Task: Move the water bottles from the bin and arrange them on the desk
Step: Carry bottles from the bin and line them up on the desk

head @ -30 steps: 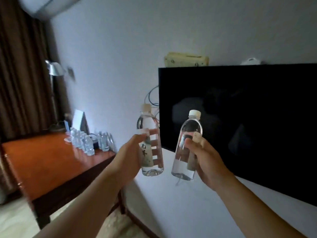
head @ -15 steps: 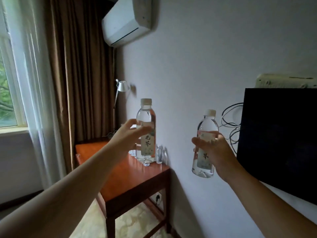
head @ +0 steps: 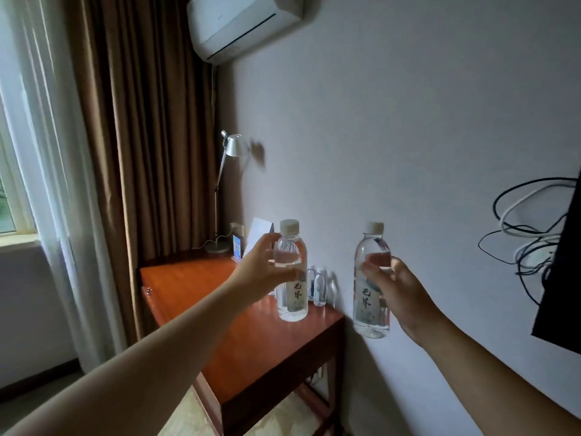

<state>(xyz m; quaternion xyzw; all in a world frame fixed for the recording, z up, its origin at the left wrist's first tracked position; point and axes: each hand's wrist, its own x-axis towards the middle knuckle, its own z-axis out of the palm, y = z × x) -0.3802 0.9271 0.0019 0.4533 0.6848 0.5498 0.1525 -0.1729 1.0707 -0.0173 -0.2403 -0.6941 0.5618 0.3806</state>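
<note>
Bottles (head: 291, 272) gripped by both hands' fingers (head: 375, 267).

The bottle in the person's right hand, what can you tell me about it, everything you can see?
The right-hand bottle is clear plastic with a pale screw cap, water inside and a light label bearing dark brush-style characters. It is held about upright, in the air, beside the desk rather than over it, in front of the white wall. Only the right hand touches it, fingers wrapped round its middle and upper body from the right.
</note>
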